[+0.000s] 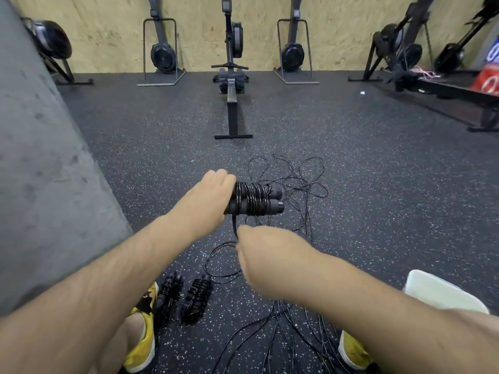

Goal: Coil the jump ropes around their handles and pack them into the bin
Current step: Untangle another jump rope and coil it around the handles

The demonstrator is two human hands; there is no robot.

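Note:
My left hand (213, 193) grips one end of a pair of black jump-rope handles (259, 199), held level with black rope wound around their middle. A strand drops from the handles to my right hand (266, 252), which pinches the rope just below them. Loose black rope (297, 179) lies tangled on the floor beyond and under my arms. Two coiled rope bundles (183, 298) lie side by side on the floor near my left foot. A white bin (437, 292) shows at the lower right, partly hidden behind my right forearm.
A grey padded block (40, 171) fills the left side. A rowing machine (232, 85) stands straight ahead on the speckled rubber floor, with more machines along the plywood wall and at the right. My yellow shoes (143, 344) are at the bottom.

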